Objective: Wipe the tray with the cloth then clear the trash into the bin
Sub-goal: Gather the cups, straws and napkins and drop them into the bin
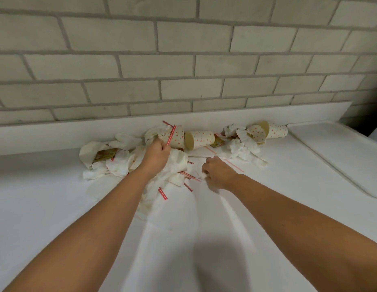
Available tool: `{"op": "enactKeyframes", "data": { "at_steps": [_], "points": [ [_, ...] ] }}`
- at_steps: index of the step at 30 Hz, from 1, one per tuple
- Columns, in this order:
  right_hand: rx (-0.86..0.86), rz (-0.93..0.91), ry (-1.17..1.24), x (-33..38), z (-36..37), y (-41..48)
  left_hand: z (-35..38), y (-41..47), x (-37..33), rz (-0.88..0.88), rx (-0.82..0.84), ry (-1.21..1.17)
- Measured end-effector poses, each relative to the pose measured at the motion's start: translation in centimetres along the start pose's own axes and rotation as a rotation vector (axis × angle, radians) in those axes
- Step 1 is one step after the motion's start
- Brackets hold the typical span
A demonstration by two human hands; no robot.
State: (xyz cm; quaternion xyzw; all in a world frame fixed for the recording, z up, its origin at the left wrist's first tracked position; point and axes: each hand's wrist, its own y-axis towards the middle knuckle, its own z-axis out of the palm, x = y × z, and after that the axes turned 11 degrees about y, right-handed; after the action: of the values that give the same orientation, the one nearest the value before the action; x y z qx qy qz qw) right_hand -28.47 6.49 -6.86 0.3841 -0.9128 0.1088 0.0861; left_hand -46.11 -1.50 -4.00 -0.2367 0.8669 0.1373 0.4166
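Our left hand (157,153) gripped a red-striped straw (171,134) beside the tipped paper cups (201,139). Our right hand (217,173) pinched a tissue wad (203,175) on the desk (57,207). The tray (330,148) lay well apart at the right, and the bin was out of view. We judged that dragging the crumpled napkins (118,165) carelessly could roll the loose straws (162,193) off the edge.

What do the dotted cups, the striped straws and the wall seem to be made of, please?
Cups: probably paper, matte, printed dots, tan lining. Straws: thin striped tubes, paper or plastic, unclear. Wall: pale brick or brick-look tile, rough matte faces, grey joints.
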Motion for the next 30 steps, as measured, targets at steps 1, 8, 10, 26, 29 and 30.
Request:
{"op": "enactKeyframes", "data": {
  "at_steps": [1, 8, 10, 26, 29, 30],
  "points": [
    [0.006, -0.023, 0.018, 0.1, -0.1, -0.4, -0.1, 0.0, 0.2, -0.002, -0.008, -0.012],
    [-0.224, -0.059, 0.339, 2.5, -0.9, -1.4, -1.6, 0.5, 1.9, -0.046, -0.067, -0.075],
    [-0.302, -0.105, 0.349, 4.1, -2.1, -1.3, -2.1, 0.6, 2.4, -0.062, -0.09, -0.096],
    [0.018, -0.251, 0.114, 10.7, -0.2, 0.5, -6.0, -0.3, 5.2, -0.132, -0.183, -0.095],
    [-0.089, -0.368, 0.194, 12.0, -1.2, 0.3, -6.7, -0.5, 5.5, -0.135, -0.218, -0.097],
    [-0.108, -0.401, 0.23, 12.6, -1.5, 0.2, -6.9, -0.5, 5.6, -0.137, -0.227, -0.106]
  ]
}}
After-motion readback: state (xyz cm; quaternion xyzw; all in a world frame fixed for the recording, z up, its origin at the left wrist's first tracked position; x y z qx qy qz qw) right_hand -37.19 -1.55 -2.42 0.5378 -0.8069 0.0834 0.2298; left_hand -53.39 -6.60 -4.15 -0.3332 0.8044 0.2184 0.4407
